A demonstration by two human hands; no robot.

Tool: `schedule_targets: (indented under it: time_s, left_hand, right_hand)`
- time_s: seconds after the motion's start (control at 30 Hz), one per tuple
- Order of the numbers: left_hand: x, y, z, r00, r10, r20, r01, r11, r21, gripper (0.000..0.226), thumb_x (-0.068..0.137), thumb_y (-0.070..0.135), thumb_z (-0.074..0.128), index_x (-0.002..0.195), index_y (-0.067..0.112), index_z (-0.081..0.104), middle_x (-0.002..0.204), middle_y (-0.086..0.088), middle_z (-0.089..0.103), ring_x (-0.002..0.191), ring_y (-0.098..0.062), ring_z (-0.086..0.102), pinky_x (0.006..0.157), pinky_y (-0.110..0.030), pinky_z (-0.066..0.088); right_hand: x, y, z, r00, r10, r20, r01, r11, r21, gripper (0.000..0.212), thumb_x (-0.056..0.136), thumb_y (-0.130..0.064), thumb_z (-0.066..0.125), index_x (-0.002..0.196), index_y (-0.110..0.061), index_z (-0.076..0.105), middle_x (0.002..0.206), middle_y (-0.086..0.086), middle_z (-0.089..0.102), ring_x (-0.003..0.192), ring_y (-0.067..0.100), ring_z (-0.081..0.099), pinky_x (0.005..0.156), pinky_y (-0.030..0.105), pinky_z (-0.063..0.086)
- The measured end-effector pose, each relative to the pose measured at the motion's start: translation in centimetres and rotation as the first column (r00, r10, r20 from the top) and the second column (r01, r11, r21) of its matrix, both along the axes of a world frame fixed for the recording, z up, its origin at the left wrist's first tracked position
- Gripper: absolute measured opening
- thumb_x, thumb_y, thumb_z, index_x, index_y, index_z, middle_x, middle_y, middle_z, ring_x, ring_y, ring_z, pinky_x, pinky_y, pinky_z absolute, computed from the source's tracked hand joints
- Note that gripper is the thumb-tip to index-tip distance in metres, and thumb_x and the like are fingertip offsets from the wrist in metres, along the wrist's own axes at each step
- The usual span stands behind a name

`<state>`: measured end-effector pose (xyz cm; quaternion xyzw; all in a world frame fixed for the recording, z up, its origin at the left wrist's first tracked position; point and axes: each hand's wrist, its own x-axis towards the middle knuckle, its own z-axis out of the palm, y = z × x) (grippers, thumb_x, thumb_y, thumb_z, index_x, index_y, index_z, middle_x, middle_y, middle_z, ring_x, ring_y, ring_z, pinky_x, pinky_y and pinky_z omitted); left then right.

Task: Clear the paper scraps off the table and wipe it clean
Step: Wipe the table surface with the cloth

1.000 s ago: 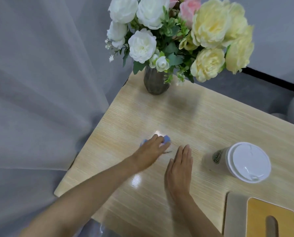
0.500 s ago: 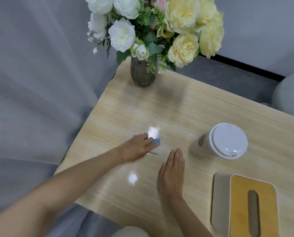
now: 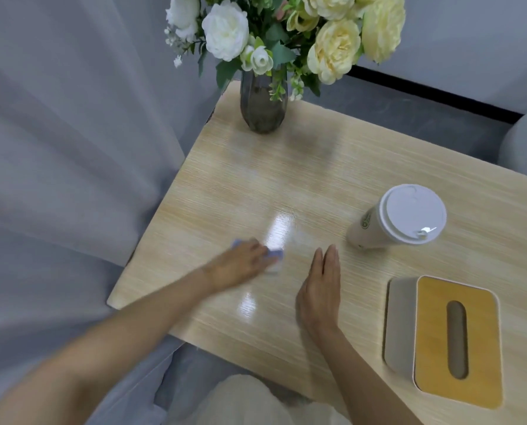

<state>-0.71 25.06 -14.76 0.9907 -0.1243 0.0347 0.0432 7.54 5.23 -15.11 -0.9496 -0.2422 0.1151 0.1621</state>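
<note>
My left hand (image 3: 240, 266) presses a small blue cloth (image 3: 275, 256) flat against the light wooden table (image 3: 302, 179), near its left half. Only the cloth's edges show past my fingers, and the hand is motion-blurred. My right hand (image 3: 320, 291) lies flat on the tabletop just to the right, palm down, fingers together, holding nothing. I see no paper scraps on the table.
A dark glass vase (image 3: 263, 105) with white and yellow flowers stands at the far left corner. A lidded paper cup (image 3: 400, 219) stands right of my hands. A tissue box (image 3: 446, 342) with a wooden lid sits at the near right. Grey curtain hangs left.
My left hand has slid the blue cloth toward me and to the left across the table. The right hand stays flat in place. The view has shifted left.
</note>
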Motion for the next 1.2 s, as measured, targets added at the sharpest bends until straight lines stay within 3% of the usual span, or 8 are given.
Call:
schedule_targets:
  time_s: [0.07,0.13,0.2,0.33,0.47,0.6,0.87,1.2]
  left_hand:
    - [0.2,4.1,0.8,0.907,0.421,-0.031,-0.421,0.896,-0.142,0.034,0.088,0.042,0.044,0.109,0.023,0.061,0.097,-0.001,0.054,0.089,-0.020,0.046,0.083,-0.047,0.043]
    - [0.8,5.4,2.1,0.559,0.828,-0.047,-0.795,0.519,-0.314,0.026,0.092,0.045,0.047,0.081,0.022,0.052,0.093,0.001,0.043,0.081,-0.016,0.042,0.079,-0.044,0.038]
    - [1.7,2.3,2.3,0.396,0.908,-0.135,-0.850,0.307,-0.427,0.009,0.093,0.024,0.054,0.094,0.015,0.055,0.100,-0.004,0.044,0.087,-0.016,0.042,0.078,-0.037,0.036]
    - [0.8,-4.1,0.9,0.953,0.196,-0.229,-0.247,0.944,-0.220,0.049,0.080,0.000,0.062,0.126,0.015,0.052,0.100,-0.008,0.055,0.092,-0.026,0.051,0.072,-0.037,0.044]
    - [6.6,0.6,2.9,0.882,0.439,-0.174,-0.470,0.777,-0.419,0.034,0.095,0.048,0.044,0.096,0.016,0.056,0.093,0.004,0.049,0.083,-0.015,0.046,0.073,-0.030,0.039]
    - [13.6,4.7,2.5,0.598,0.779,-0.190,-0.749,0.458,-0.478,0.027,0.096,0.021,0.043,0.118,0.014,0.057,0.112,-0.006,0.047,0.102,-0.019,0.043,0.085,-0.032,0.039]
    - [10.8,-2.4,0.2,0.919,0.379,-0.106,-0.366,0.722,-0.587,0.044,0.074,-0.014,0.051,0.105,0.010,0.072,0.096,-0.007,0.061,0.087,-0.024,0.046,0.078,-0.022,0.033]
    - [-1.4,-4.0,0.6,0.941,0.223,-0.254,-0.328,0.789,-0.520,0.047,0.066,-0.007,0.035,0.084,0.017,0.071,0.086,0.000,0.060,0.077,-0.026,0.048,0.068,-0.038,0.034]
  right_hand:
    - [-0.1,-0.3,0.2,1.000,0.025,-0.008,-0.025,1.000,0.001,0.065,0.086,0.012,0.038,0.148,0.003,0.020,0.157,0.022,0.009,0.147,0.030,0.003,0.120,0.039,0.009]
    - [-0.2,-0.4,0.3,0.999,0.035,-0.010,-0.035,0.999,0.013,0.067,0.086,0.013,0.036,0.149,0.002,0.016,0.157,0.020,0.007,0.147,0.028,0.000,0.120,0.037,0.005]
    - [-0.3,-0.4,0.4,0.999,0.030,-0.029,-0.030,0.999,0.019,0.068,0.086,0.014,0.034,0.149,0.000,0.013,0.158,0.017,0.004,0.147,0.025,-0.003,0.120,0.035,0.002]
    - [0.1,-0.5,0.5,0.998,0.021,-0.054,-0.017,0.998,0.058,0.066,0.088,0.012,0.031,0.150,-0.004,0.014,0.159,0.011,0.003,0.147,0.020,-0.002,0.119,0.029,-0.003]
    - [0.3,-1.1,0.3,0.998,0.054,-0.025,-0.052,0.996,0.072,0.073,0.082,0.017,0.034,0.150,-0.003,0.015,0.159,0.013,0.006,0.147,0.022,0.000,0.119,0.031,0.000]
    - [0.0,-0.4,0.4,0.999,0.018,-0.036,-0.015,0.997,0.073,0.072,0.081,0.017,0.036,0.148,0.000,0.018,0.158,0.017,0.011,0.147,0.025,0.004,0.120,0.034,0.004]
    - [0.5,-1.0,0.2,0.998,0.066,-0.024,-0.065,0.997,0.037,0.076,0.078,0.017,0.037,0.148,-0.002,0.018,0.158,0.015,0.009,0.147,0.025,0.006,0.118,0.030,0.003]
    - [-2.0,-0.4,2.2,0.979,-0.030,-0.200,0.047,0.995,0.083,0.059,0.096,-0.004,0.028,0.152,-0.014,0.011,0.160,0.003,-0.003,0.147,0.016,-0.003,0.120,0.029,0.001]
